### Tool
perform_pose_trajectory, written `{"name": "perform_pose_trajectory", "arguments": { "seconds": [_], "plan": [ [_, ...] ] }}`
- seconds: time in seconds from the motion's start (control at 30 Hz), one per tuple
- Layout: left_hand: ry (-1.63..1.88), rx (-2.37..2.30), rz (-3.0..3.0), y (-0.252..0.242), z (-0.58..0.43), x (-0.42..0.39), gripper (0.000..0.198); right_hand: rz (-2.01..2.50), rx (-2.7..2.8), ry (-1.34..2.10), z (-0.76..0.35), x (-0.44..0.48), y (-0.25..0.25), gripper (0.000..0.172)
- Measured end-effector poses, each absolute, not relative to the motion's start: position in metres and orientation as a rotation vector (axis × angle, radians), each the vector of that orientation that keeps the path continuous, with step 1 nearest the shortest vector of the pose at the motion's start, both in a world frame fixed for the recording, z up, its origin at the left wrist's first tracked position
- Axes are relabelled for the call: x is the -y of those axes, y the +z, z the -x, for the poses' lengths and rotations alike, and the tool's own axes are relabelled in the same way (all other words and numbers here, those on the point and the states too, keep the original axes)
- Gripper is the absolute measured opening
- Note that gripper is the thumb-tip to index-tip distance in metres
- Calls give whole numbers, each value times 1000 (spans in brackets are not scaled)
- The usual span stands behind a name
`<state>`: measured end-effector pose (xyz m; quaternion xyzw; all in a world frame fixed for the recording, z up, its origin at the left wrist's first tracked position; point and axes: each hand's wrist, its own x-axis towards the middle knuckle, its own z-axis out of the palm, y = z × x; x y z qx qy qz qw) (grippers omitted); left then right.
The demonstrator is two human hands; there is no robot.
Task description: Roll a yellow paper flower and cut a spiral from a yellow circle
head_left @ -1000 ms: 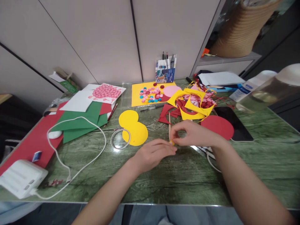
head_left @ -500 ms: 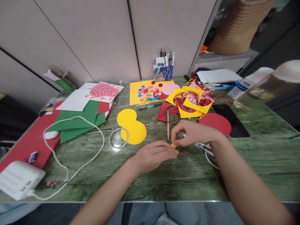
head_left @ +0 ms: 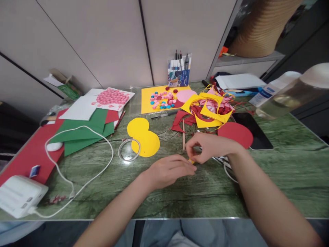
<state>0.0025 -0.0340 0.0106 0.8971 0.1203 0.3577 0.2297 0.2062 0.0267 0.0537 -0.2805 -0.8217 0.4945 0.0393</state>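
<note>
Between the fingers of the right hand [head_left: 207, 146], a small yellow piece [head_left: 191, 161] is being pinched; the left hand [head_left: 167, 170] is resting alongside, its grip unclear, and a wooden stick [head_left: 183, 140] is lying just beyond the fingers.

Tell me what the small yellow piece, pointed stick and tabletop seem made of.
Small yellow piece: perhaps matte paper, by its dull yellow, but mostly hidden.
Pointed stick: likely bare wood, by its pale tan, dull surface.
Tabletop: glossy, shown by bright reflections; its streaked green pattern suggests stone, or a printed imitation.
</note>
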Motion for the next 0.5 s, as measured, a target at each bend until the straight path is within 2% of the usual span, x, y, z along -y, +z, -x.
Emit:
{"name": "perform_pose_trajectory", "arguments": {
  "seconds": [0.27, 0.5],
  "plan": [
    [957, -362, -2554, 9, -2, 34, 26, 903, 2539, 1540, -206, -28, 53, 9],
    [963, -383, -2564, 8, -2, 32, 25, 1009, 2559, 1396, -202, -24, 51, 5]
  ]
}}
